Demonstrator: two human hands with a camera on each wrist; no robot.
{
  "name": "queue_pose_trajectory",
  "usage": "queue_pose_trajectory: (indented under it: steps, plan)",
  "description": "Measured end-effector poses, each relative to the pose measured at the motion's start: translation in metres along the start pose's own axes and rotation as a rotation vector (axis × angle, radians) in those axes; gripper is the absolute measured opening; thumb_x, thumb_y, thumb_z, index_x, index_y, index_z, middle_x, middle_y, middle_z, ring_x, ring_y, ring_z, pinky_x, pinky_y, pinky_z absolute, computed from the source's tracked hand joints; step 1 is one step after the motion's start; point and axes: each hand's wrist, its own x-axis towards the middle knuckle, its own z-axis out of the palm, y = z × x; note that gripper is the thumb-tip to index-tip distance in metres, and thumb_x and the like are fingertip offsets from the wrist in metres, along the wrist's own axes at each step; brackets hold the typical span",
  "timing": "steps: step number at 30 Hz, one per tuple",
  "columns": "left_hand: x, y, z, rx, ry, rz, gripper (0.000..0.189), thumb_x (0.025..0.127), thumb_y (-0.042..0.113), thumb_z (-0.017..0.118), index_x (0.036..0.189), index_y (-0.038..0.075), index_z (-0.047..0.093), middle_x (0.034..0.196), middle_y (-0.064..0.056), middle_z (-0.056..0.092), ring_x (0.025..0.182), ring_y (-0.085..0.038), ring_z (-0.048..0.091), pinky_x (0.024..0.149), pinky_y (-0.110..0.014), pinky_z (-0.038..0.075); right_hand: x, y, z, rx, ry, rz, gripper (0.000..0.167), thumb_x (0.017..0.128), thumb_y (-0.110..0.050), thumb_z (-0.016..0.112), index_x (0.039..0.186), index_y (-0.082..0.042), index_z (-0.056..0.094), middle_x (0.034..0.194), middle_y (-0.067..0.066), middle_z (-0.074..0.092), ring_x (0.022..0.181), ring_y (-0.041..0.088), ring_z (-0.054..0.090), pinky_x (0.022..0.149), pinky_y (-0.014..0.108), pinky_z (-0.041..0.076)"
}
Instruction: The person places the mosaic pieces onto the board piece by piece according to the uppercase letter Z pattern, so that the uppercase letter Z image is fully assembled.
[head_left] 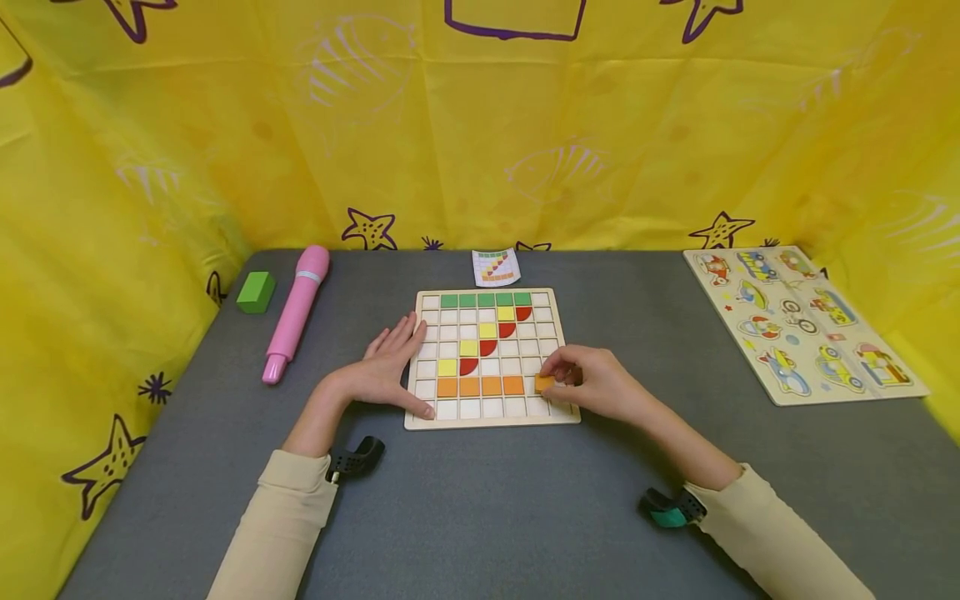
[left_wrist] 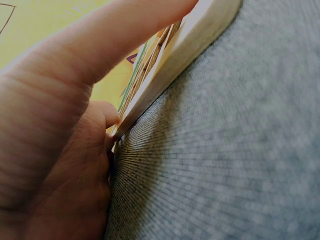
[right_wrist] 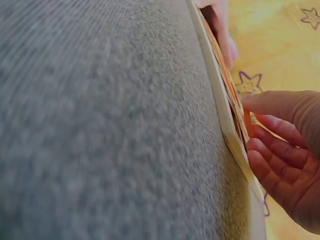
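Note:
A wooden grid board lies flat on the table, with green squares along its top row. Yellow squares and red quarter-circles form a diagonal across it. Several orange squares fill part of a lower row. My right hand pinches another orange square between thumb and fingers at that row's right end, one cell apart from the others. Spread along the board's left edge, my left hand rests with straight fingers; in the left wrist view its thumb lies over the rim.
Behind the board lies a small pattern card. To the left are a pink microphone-shaped stick and a green block. A wooden picture puzzle lies at the right. Yellow cloth hangs behind the grey table.

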Motion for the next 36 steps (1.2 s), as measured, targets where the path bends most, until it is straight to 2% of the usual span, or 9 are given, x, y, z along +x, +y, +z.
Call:
queue_pose_trajectory:
  steps: [11,22,29,36]
  plan:
    - [0.0002,0.0004,0.0006,0.003,0.002,-0.002,0.135,0.067,0.062,0.079,0.155,0.002,-0.004,0.161,-0.015,-0.017,0.147,-0.028,-0.015,0.115,-0.052,-0.005,0.0068,-0.0014,0.0079,-0.06,-0.02,-0.081,0.015,0.081,-0.014,0.081,0.092,-0.014,0.071,0.085,-0.007,0.064,0.077,0.015,0.055,0.068,0.026,0.045]
    - [0.0014,0.0005,0.0009,0.003,-0.004,-0.01,0.135,0.067,0.062,0.079,0.155,0.003,-0.004,0.161,-0.014,-0.017,0.147,-0.028,-0.015,0.115,-0.052,-0.005,0.0046,-0.0003,0.0083,-0.029,-0.015,-0.085,0.013,0.083,-0.014,0.079,0.094,-0.017,0.074,0.091,-0.009,0.068,0.078,0.016,0.054,0.067,0.028,0.043]
    - [0.0019,0.0002,0.0011,-0.011,-0.008,-0.011,0.135,0.067,0.062,0.079,0.155,0.003,-0.005,0.161,-0.013,-0.018,0.147,-0.027,-0.016,0.115,-0.052,-0.006,0.0012,0.0033,0.0086,-0.015,0.002,-0.061,0.016,0.084,-0.014,0.078,0.099,-0.017,0.074,0.089,-0.009,0.064,0.074,0.016,0.052,0.064,0.025,0.041]
    - [0.002,0.0002,0.001,-0.007,-0.007,-0.013,0.135,0.068,0.061,0.079,0.155,0.003,-0.005,0.161,-0.014,-0.018,0.147,-0.028,-0.016,0.115,-0.052,-0.006,0.0005,0.0041,0.0077,0.019,-0.008,-0.042,0.017,0.085,-0.014,0.076,0.102,-0.016,0.074,0.091,-0.008,0.065,0.077,0.014,0.054,0.067,0.028,0.045]
